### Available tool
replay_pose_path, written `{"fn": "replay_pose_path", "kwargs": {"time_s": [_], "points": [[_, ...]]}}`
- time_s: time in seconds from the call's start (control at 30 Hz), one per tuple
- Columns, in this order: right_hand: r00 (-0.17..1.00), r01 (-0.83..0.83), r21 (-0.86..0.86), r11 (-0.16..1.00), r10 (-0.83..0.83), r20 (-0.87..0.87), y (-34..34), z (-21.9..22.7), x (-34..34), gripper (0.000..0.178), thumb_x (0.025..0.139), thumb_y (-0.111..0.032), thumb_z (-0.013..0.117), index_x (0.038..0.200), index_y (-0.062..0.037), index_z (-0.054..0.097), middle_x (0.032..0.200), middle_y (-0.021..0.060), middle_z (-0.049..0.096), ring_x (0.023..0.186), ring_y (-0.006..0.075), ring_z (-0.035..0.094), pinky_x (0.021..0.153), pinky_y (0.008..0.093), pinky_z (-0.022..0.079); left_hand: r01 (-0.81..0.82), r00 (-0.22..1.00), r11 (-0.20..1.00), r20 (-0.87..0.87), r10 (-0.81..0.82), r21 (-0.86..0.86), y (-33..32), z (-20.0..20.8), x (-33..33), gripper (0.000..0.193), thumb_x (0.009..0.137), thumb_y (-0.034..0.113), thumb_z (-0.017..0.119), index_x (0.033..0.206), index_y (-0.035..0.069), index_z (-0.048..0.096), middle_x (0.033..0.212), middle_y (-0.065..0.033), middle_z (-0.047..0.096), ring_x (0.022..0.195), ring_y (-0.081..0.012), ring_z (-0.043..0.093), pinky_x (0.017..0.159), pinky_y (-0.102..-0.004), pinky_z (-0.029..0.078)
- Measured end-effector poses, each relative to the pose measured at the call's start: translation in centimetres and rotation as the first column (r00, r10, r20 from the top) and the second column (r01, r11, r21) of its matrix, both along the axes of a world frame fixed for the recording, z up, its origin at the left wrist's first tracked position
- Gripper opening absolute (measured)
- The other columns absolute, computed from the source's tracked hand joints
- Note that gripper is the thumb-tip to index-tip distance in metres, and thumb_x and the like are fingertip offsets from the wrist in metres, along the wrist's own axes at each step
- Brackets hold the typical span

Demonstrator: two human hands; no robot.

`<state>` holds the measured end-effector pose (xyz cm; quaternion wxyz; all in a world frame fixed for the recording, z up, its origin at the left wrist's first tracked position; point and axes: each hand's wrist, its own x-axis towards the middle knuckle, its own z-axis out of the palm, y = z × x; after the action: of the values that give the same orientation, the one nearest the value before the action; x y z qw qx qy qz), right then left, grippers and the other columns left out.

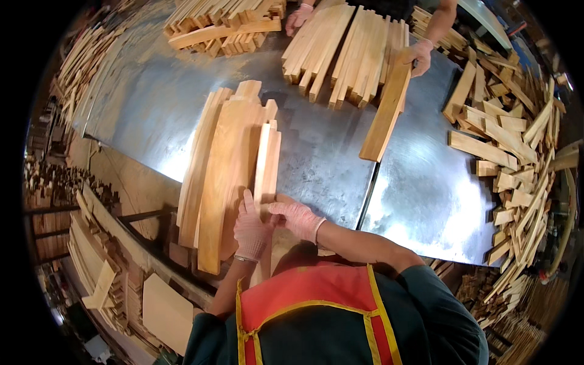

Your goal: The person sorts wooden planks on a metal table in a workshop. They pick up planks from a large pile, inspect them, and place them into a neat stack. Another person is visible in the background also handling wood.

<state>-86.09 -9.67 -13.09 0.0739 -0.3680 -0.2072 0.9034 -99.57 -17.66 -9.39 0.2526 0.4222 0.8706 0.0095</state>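
Both my hands wear thin pale pinkish gloves and meet at the near end of a narrow wooden strip [266, 161]. My left hand [252, 230] is around the strip's lower part, its index finger stretched along the wood. From the right, my right hand [298, 219] pinches the same strip, fingers closed on its edge. Directly left of it lies a wide wooden board [225, 176] on top of other long pieces, their near ends jutting past the metal table [322, 164]. The strip's lower end runs down behind my left wrist toward my apron.
Across the table, another person's gloved hand [421, 56] grips a wooden board [384, 115] beside rows of strips [359, 58]. More wood is stacked [225, 27] at the far left. Loose offcuts [511, 134] pile along the right edge. A seam crosses the tabletop.
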Motion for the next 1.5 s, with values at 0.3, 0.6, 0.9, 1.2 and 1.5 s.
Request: {"fn": "replay_pose_path", "kwargs": {"time_s": [0.3,0.6,0.9,1.2,1.5], "points": [[0.910,-0.353,0.825,0.441,-0.046,0.413,2.2,2.3,5.9,0.069,0.090,-0.037,0.075,0.146,-0.0030,0.054,0.144,0.0206,0.060,0.132,0.0340,0.059,0.111,0.0429,0.048,0.289,0.923,0.954,-0.242,-0.299,-0.078,3.6,-1.1,0.2,0.101,0.087,0.042,0.072,0.164,0.005,0.019,0.154,-0.0209,0.042,0.133,-0.0363,0.052,0.110,-0.0479,0.042],[0.349,-0.099,0.780,0.618,-0.712,0.609,14.0,-0.6,18.9,0.070,0.086,-0.031,0.081,0.142,0.0011,0.054,0.125,0.0175,0.069,0.108,0.0282,0.068,0.097,0.0385,0.054,0.278,0.873,0.958,-0.399,-0.280,-0.065,3.7,-2.5,-0.7,0.111,0.083,0.043,0.076,0.164,0.000,0.014,0.165,-0.0208,0.028,0.153,-0.0347,0.029,0.123,-0.0468,0.027],[0.841,0.540,0.112,0.834,-0.535,-0.073,12.5,0.4,21.9,0.048,0.093,-0.022,0.076,0.134,-0.0049,0.060,0.114,0.0097,0.071,0.097,0.0220,0.069,0.086,0.0396,0.059,0.259,0.860,0.951,-0.406,-0.307,-0.170,3.8,-1.1,0.2,0.111,0.083,0.036,0.077,0.165,0.002,0.010,0.170,-0.0186,0.023,0.153,-0.0328,0.032,0.119,-0.0482,0.032],[0.535,0.479,-0.501,0.721,-0.692,-0.484,6.5,7.9,29.2,0.038,0.104,-0.029,0.056,0.138,-0.0100,0.056,0.075,0.0000,0.050,0.062,0.0140,0.048,0.058,0.0327,0.045,0.183,0.767,0.977,-0.605,-0.214,-0.114,3.4,-4.8,2.6,0.101,0.082,0.026,0.074,0.165,0.008,0.018,0.169,-0.0128,0.025,0.152,-0.0331,0.032,0.118,-0.0478,0.033],[0.597,0.480,-0.474,0.738,-0.671,-0.440,4.0,8.8,35.2,0.040,0.105,-0.039,0.060,0.136,-0.0143,0.056,0.076,0.0008,0.054,0.058,0.0125,0.051,0.051,0.0282,0.044,0.195,0.766,0.970,-0.595,-0.244,-0.146,3.4,-4.3,1.8,0.097,0.084,0.031,0.078,0.163,0.017,0.024,0.170,-0.0085,0.023,0.154,-0.0336,0.028,0.122,-0.0478,0.030]]}}
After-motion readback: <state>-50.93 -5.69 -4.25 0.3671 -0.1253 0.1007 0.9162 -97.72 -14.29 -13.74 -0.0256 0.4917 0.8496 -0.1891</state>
